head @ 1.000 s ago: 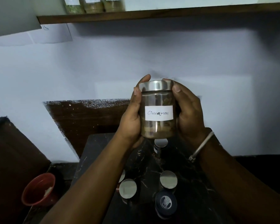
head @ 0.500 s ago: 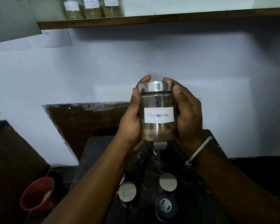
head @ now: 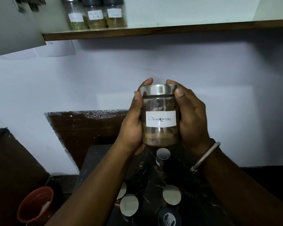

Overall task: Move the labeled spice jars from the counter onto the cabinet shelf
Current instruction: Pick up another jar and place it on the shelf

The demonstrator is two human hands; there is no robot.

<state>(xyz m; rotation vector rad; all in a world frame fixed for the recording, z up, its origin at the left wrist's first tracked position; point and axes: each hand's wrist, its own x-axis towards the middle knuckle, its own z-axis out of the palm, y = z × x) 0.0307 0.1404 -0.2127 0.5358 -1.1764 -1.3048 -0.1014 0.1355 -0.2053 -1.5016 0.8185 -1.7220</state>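
Red bowl (head: 35, 204) sits low at far left. My left hand (head: 132, 128) and right hand (head: 192, 118) wrap snugly round the upright cinnamon jar (head: 160, 115), a two-handed grip, above the dark desk (head: 147, 176) and its jars; shelf (head: 153, 31) overhead.

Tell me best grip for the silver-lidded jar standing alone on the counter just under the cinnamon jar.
Take the silver-lidded jar by its round lid rim, from straight above. It stands upright with the lid facing up, its dark body is mostly hidden, and the counter around it looks open, so a top grip seems easiest.
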